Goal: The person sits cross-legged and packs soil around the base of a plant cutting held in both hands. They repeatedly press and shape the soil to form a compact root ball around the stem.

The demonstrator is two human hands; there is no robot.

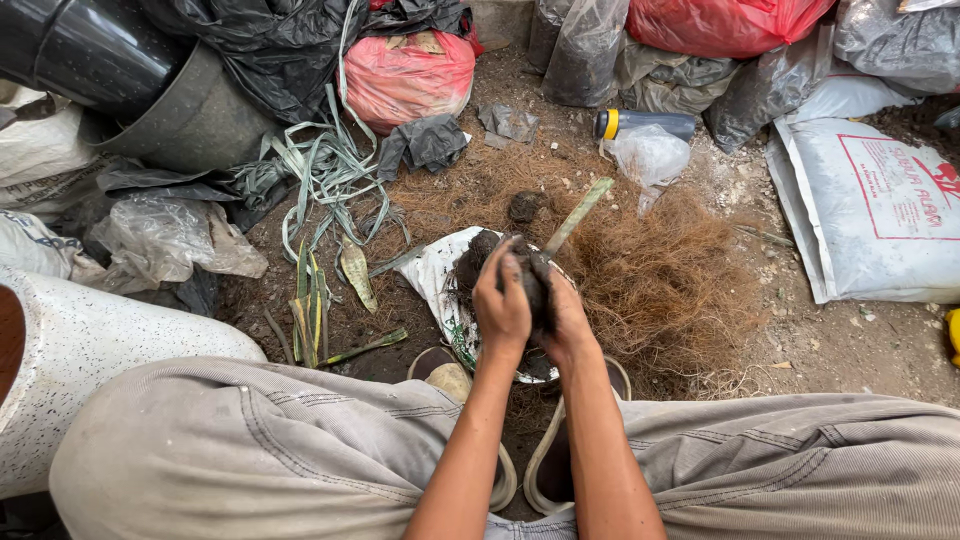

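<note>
Both my hands press around a dark ball of soil (532, 283) held low between my knees. My left hand (501, 305) cups its left side and my right hand (566, 318) wraps its right side. A pale green plant stem (577, 215) sticks up and to the right out of the ball. Under my hands lies a white plastic sheet (432, 272) with more dark soil (474, 262) on it. A heap of brown coconut fibre (665, 275) spreads on the ground just right of my hands.
Cut green leaves (318, 300) and pale strips (325, 165) lie left. A speckled white pot (75, 345) sits at my left knee. Black, red and clear bags (410, 70) line the back, a white sack (870, 205) lies right, and a torch (640, 124) rests behind the fibre.
</note>
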